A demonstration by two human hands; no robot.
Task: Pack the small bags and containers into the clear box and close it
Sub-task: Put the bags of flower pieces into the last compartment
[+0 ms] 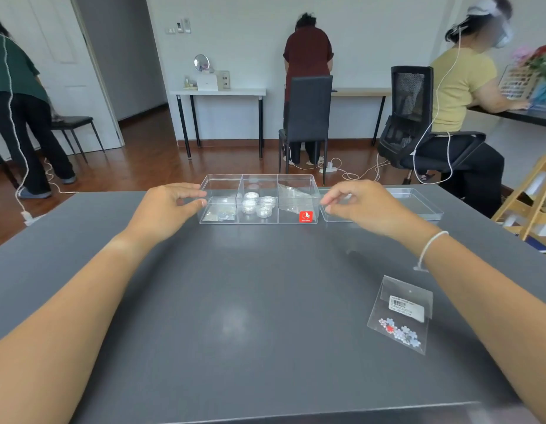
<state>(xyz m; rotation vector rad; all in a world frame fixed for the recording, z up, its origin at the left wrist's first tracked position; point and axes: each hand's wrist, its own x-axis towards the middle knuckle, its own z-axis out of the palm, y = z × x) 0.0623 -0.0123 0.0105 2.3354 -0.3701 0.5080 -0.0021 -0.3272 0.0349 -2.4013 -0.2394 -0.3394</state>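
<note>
While the left hand (170, 206) and right hand (357, 203) pinch opposite short ends of the clear box (259, 198), the remaining bag (401, 313) lies well nearer than the box, on the right hand's side.

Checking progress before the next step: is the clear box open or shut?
Open: the clear box has no cover, and its lid lies beside it on the table.

Bare forearms, one string bracelet

Both arms enter from the near edge with no sleeves showing, uncovered from forearm to fingertips. The left hand (170, 209) wears nothing: no ring, watch or band is visible. The right hand (362, 206) has a thin white string bracelet (431, 247) looped around the wrist, with a small pale tag or knot hanging at its near side.
</note>
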